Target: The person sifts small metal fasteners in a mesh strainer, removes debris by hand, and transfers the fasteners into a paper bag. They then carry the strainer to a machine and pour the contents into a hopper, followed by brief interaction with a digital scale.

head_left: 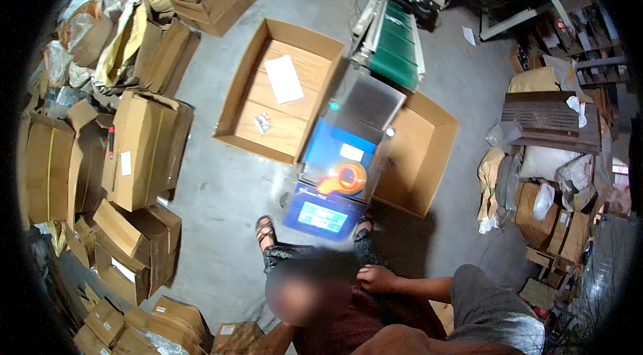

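My right hand (377,279) is by my lap, against dark clothing, its fingers curled in; whatever they may hold is hidden. My left forearm (276,339) comes up from the lower edge, and a blurred patch covers my left hand (298,298), so its fingers cannot be made out. Just ahead of my lap, between my feet, stands a blue scale (328,214) with a lit display facing me. On its upper part lies an orange and yellow roll of tape (349,179). Both hands are apart from the scale.
A wide open carton (231,104) holding a white sheet (284,79) and a small clear packet (262,123) lies left of the scale. Another open carton (435,147) is at right. Beyond is a green conveyor belt (392,47). Stacked boxes (144,147) line the left side.
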The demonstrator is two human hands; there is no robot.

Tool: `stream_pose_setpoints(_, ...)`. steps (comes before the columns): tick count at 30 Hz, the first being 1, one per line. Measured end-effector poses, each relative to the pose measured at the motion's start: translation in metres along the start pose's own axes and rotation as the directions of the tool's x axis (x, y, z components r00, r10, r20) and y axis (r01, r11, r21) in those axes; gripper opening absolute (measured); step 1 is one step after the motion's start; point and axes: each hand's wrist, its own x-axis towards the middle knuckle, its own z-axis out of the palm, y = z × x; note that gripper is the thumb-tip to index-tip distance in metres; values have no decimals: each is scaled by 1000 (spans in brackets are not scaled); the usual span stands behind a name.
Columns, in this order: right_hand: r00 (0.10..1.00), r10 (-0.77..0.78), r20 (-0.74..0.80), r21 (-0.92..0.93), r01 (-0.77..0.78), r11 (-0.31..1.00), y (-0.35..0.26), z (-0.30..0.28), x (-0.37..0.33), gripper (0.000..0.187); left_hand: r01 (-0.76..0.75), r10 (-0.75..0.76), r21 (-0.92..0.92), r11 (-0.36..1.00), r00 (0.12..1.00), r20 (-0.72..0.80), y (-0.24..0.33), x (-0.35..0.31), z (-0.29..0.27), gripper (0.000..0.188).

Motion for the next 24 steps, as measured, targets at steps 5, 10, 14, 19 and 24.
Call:
stream_pose_setpoints(5,990,133,-41,48,-131,990,-34,32,59,24,-69,78,-81,994,991,111,-98,28,-40,51)
stream_pose_setpoints(10,976,218,11,57,-218,974,-21,137,85,31,-248,266,-235,940,963,47,-158,55,-85,47)
stream_pose_setpoints(14,943,312,-112,139,-296,945,-147,78,271,36,-207,216,-244,948,976,12,-221,73,-129,44)
stream_pose_setpoints(19,869,446,-212,953,84,290,-238,-54,306,24,-211,214,-280,936,977,-21,-227,94,-173,41)
stream_pose_setpoints(24,581,771,-259,846,-249,472,-161,-15,286,23,-246,243,-262,933,969,-45,-210,143,-238,37)
